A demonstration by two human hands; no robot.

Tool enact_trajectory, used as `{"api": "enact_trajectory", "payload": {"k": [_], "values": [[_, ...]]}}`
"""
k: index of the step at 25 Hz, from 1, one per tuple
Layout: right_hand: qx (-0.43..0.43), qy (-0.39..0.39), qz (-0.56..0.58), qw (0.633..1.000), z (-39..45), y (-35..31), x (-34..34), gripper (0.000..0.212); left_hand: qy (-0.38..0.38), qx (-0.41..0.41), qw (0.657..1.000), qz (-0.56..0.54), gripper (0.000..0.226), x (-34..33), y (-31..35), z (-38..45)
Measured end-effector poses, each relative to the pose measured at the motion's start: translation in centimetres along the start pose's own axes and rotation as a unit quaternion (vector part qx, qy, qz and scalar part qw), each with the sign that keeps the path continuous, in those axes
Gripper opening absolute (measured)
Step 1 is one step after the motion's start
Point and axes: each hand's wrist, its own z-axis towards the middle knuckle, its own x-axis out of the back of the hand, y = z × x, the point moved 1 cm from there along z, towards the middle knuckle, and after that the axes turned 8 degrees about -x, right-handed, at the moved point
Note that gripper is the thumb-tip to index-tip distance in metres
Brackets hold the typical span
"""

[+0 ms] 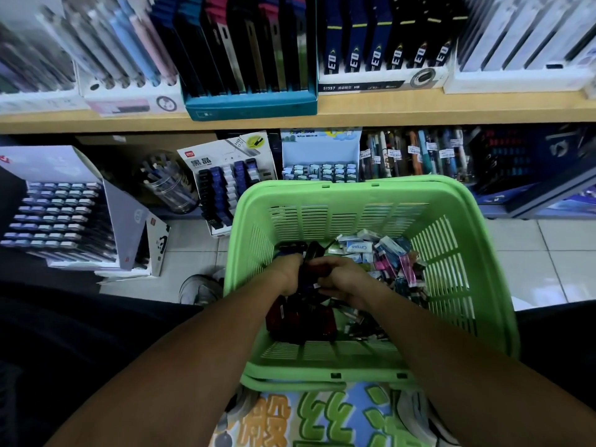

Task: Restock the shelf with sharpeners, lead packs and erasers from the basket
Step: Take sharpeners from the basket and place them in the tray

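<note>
A green plastic basket (451,227) sits on the floor in front of me. Inside lie dark red and black sharpeners (290,317) at the left and a heap of small eraser and lead packs (383,253) at the right. Both my hands are down in the basket. My left hand (288,272) and my right hand (342,279) curl together around a small dark sharpener (309,277) between them; my fingers hide most of it. The low shelf (200,214) ahead carries a lead-pack display box (225,188) and an eraser display box (322,169).
An upper wooden shelf (387,108) holds boxes of upright packs. A clear jar (167,182) and a large tilted display (58,214) stand at the left; pens (416,153) hang at the right. A shoe (200,288) rests on the tiled floor beside the basket.
</note>
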Motion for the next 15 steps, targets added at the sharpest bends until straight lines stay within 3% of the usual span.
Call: {"api": "enact_trajectory", "payload": {"k": [3, 8, 12, 15], "values": [[-0.005, -0.004, 0.013, 1.000, -0.5, -0.2, 0.6, 0.048, -0.012, 0.012, 0.999, 0.036, 0.046, 0.2, 0.2, -0.1], [0.003, -0.014, -0.018, 1.000, -0.9, -0.2, 1.0, 0.032, -0.108, 0.005, 0.986, 0.126, 0.042, 0.9, 0.7, -0.3], [0.007, -0.022, -0.030, 0.999, -1.1, -0.1, 1.2, 0.034, -0.096, -0.010, 0.982, 0.163, 0.043, 1.6, 0.7, -0.9], [0.006, -0.008, -0.024, 1.000, -1.0, -0.3, 1.7, 0.030, -0.080, -0.030, 0.988, 0.126, 0.035, 2.0, 1.2, -0.9]]}}
